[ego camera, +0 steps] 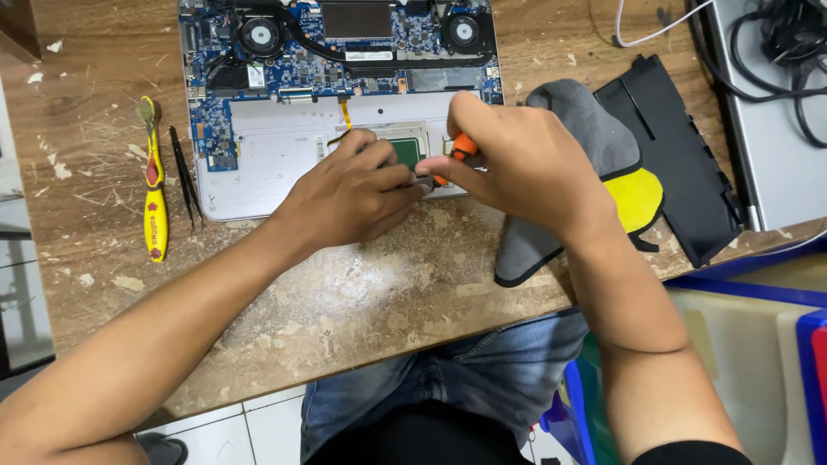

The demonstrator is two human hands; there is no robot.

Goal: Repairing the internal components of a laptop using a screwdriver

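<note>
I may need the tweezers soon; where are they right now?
The black tweezers lie on the wooden table, left of the opened laptop, beside the yellow toothbrush.

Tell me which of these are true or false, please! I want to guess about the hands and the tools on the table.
1. The right hand holds an orange-handled screwdriver. True.
2. The yellow toothbrush lies right of the open laptop. False: it lies to its left.
3. The left hand rests on the laptop's pale lower part. True.
4. The grey cloth is under the laptop. False: it lies beside it, on the right.
5. Black tweezers lie next to the toothbrush. True.
</note>
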